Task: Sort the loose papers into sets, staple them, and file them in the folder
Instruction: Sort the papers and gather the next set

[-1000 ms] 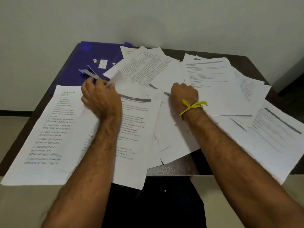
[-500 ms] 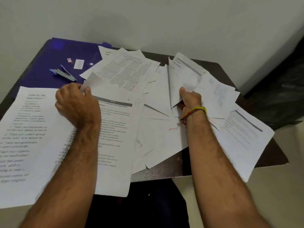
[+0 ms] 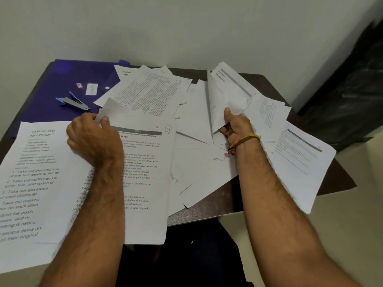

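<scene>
Loose papers [image 3: 192, 129] lie fanned and overlapping across most of the dark table [image 3: 207, 210], several hanging past its near edge. The right hand [image 3: 236, 125] grips a lifted sheet [image 3: 226, 90] near the table's right-centre, thumb on top, fingers curled beneath, so the page stands raised and bent above the pile. The left hand [image 3: 91, 139] pinches the curled top-left corner of a printed sheet [image 3: 145, 166] with a grey header bar and a circled mark in its top-right corner; that corner is peeled up off the pile, the rest of the page lies flat. A large-print page [image 3: 31, 183] lies just left of the left forearm, reaching over the near edge. A blue folder [image 3: 62, 79] lies flat at the table's far-left corner, partly under the papers. A blue stapler [image 3: 73, 103] rests on the folder, beside a small white label [image 3: 91, 89] and a small red-and-white item [image 3: 79, 85]. A yellow and red thread band [image 3: 244, 140] circles the right wrist. Pale wall [image 3: 186, 27] behind, dark object [image 3: 352, 90] at right.
</scene>
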